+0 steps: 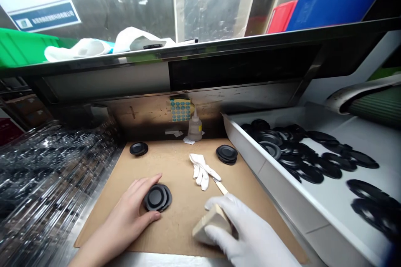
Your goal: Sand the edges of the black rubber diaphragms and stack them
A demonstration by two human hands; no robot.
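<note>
My bare left hand curves around the left side of a small stack of black round discs on the cardboard sheet, fingers and thumb touching or nearly touching its edge. My right hand, in a white glove, grips a pale beige block low over the cardboard. An empty white glove lies beyond it, beside a thin tool with a pale handle. Two more stacks of black discs, one at the back left and one at the back right, rest on the cardboard.
A white tray with several black discs stands at the right. Clear plastic trays are piled at the left. A squeeze bottle and a sticker sheet are at the back, below a metal shelf.
</note>
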